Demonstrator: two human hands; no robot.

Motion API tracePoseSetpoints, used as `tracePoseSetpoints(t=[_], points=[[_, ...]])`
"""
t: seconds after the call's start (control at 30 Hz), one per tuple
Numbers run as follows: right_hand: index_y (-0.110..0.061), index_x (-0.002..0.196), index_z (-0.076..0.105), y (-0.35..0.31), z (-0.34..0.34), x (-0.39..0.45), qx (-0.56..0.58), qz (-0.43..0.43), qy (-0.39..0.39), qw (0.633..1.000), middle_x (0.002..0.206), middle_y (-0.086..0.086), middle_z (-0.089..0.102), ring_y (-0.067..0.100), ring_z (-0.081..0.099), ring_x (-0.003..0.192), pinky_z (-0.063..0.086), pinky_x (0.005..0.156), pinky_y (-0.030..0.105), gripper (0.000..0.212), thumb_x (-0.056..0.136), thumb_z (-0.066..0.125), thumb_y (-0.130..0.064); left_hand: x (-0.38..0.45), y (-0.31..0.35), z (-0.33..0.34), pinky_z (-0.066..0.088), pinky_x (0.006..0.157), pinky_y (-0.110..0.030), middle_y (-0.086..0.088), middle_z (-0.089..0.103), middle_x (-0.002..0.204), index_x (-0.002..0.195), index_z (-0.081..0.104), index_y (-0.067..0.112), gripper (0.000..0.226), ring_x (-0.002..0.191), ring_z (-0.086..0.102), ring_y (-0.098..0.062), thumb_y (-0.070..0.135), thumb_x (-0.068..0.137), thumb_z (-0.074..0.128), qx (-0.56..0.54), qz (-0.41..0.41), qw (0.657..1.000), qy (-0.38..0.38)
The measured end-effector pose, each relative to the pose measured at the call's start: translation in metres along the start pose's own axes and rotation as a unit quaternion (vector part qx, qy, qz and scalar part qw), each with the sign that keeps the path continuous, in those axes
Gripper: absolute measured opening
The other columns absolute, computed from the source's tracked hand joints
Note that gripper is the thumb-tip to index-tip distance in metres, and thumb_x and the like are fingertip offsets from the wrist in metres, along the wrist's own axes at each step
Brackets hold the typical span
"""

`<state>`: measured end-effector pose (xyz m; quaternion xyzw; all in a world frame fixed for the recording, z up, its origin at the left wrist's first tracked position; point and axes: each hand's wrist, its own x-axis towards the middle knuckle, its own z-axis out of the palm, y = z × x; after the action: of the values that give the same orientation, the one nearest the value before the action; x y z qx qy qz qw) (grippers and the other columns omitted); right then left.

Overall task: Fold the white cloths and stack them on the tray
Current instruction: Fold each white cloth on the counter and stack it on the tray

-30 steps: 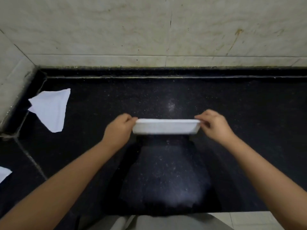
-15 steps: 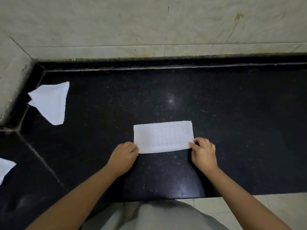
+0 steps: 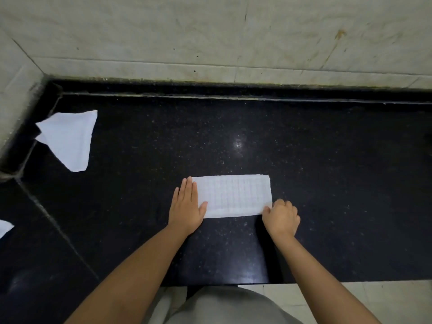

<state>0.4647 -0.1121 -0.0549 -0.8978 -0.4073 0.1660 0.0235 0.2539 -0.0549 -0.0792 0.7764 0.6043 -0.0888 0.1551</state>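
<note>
Folded white cloth lies flat on the black speckled counter, centre of frame, as a long rectangle w/ a faint grid weave, long side running left to right. At its lower right corner the right hand has fingers curled, pinching that corner (thumb side hidden, so can't see how much cloth is caught). Left hand lies flat, fingers straight and together, pressing down on the cloth's left end, thumb spread onto the lower left edge. Both forearms come up from the bottom of frame, w/ grey clothing between them at bottom centre. Further back, upper left, a second white cloth lies loose and crumpled near the counter's corner, well apart from the folded one. A scrap of another white cloth shows at the left edge. Pale marble-look wall tiles fill the top of frame behind the counter.
</note>
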Motion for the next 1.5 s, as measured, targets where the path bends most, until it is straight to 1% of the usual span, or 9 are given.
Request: tracePoseSetpoints(t=[0.23, 0.47, 0.6, 0.73, 0.93, 1.13, 1.3, 1.37, 1.5], points=[[-0.005, 0.081, 0.047, -0.009, -0.011, -0.003, 0.203, 0.003, -0.007, 0.979, 0.084, 0.012, 0.056, 0.030, 0.057, 0.083, 0.042, 0.064, 0.031, 0.004, 0.083, 0.051, -0.005, 0.001, 0.000, -0.002, -0.005, 0.118, -0.036, -0.009, -0.012, 0.157, 0.147, -0.006, 0.005, 0.067, 0.145, -0.011, -0.021, 0.041, 0.098, 0.023, -0.008, 0.002, 1.000, -0.006], [-0.007, 0.078, 0.052, -0.076, -0.028, -0.038, 0.352, -0.178, 0.074, 0.916, 0.074, -0.001, 0.049, 0.003, 0.043, 0.062, 0.035, 0.058, 0.003, 0.009, 0.080, 0.056, 0.001, -0.009, -0.023, -0.011, 0.000, 0.118, -0.034, -0.007, 0.003, 0.158, 0.147, 0.013, 0.007, 0.055, 0.146, -0.003, -0.019, 0.032, 0.099, 0.027, -0.107, 0.007, 0.993, 0.053], [0.000, 0.097, 0.058, -0.112, 0.013, -0.059, 0.287, -0.284, -0.012, 0.915, 0.088, 0.004, 0.057, 0.013, 0.051, 0.079, 0.037, 0.072, 0.015, 0.014, 0.084, 0.053, -0.002, -0.035, -0.064, -0.009, -0.001, 0.116, -0.031, -0.008, 0.010, 0.157, 0.145, 0.019, 0.005, 0.083, 0.146, 0.002, -0.020, 0.052, 0.080, -0.003, -0.112, -0.031, 0.991, 0.065], [0.001, 0.075, 0.061, -0.121, 0.055, -0.067, 0.152, -0.377, -0.026, 0.913, 0.070, 0.016, 0.062, 0.031, 0.059, 0.063, 0.053, 0.057, 0.040, 0.012, 0.068, 0.061, 0.010, -0.053, -0.089, -0.003, 0.003, 0.116, -0.034, -0.011, 0.018, 0.155, 0.142, 0.028, 0.003, 0.088, 0.145, 0.008, -0.023, 0.051, 0.077, -0.003, -0.135, -0.067, 0.985, 0.078], [-0.005, 0.060, 0.063, -0.114, 0.054, -0.055, 0.064, -0.434, 0.015, 0.899, 0.057, 0.006, 0.059, 0.023, 0.056, 0.050, 0.045, 0.043, 0.029, 0.012, 0.059, 0.069, 0.005, -0.065, -0.087, 0.002, 0.019, 0.110, -0.039, -0.018, 0.044, 0.141, 0.127, 0.051, -0.003, 0.067, 0.137, 0.033, -0.032, 0.040, 0.086, 0.020, -0.157, -0.045, 0.983, 0.080], [-0.019, 0.061, 0.066, -0.074, 0.036, -0.048, -0.021, -0.458, 0.076, 0.886, 0.067, -0.006, 0.062, 0.014, 0.061, 0.064, 0.032, 0.064, 0.022, 0.017, 0.051, 0.064, -0.005, -0.055, -0.062, -0.010, 0.056, 0.082, -0.038, -0.009, 0.067, 0.111, 0.109, 0.066, 0.005, 0.044, 0.103, 0.066, -0.027, 0.029, 0.082, 0.040, -0.171, 0.040, 0.981, 0.076], [-0.015, 0.071, 0.070, -0.054, 0.036, -0.029, -0.016, -0.448, 0.070, 0.891, 0.078, 0.000, 0.067, 0.022, 0.065, 0.069, 0.049, 0.053, 0.025, 0.026, 0.051, 0.070, 0.001, -0.038, -0.024, -0.016, 0.043, 0.095, -0.029, 0.000, 0.039, 0.135, 0.139, 0.037, 0.018, 0.048, 0.120, 0.042, -0.018, 0.032, 0.093, 0.046, -0.167, 0.074, 0.982, 0.047], [-0.009, 0.076, 0.072, -0.049, 0.038, -0.026, 0.018, -0.460, 0.047, 0.887, 0.081, 0.004, 0.069, 0.024, 0.066, 0.072, 0.057, 0.062, 0.028, 0.032, 0.051, 0.076, 0.010, -0.035, -0.015, -0.014, 0.042, 0.097, -0.027, 0.000, 0.035, 0.136, 0.138, 0.036, 0.019, 0.048, 0.120, 0.039, -0.017, 0.031, 0.093, 0.048, -0.172, 0.064, 0.982, 0.046], [-0.006, 0.079, 0.073, -0.044, 0.039, -0.025, 0.083, -0.429, 0.027, 0.899, 0.081, 0.004, 0.070, 0.023, 0.067, 0.076, 0.043, 0.080, 0.010, 0.034, 0.051, 0.078, 0.014, -0.035, -0.013, -0.006, 0.042, 0.096, -0.019, -0.003, 0.044, 0.128, 0.128, 0.052, 0.010, 0.036, 0.114, 0.047, -0.013, 0.015, 0.092, 0.052, -0.256, 0.071, 0.960, 0.090]])
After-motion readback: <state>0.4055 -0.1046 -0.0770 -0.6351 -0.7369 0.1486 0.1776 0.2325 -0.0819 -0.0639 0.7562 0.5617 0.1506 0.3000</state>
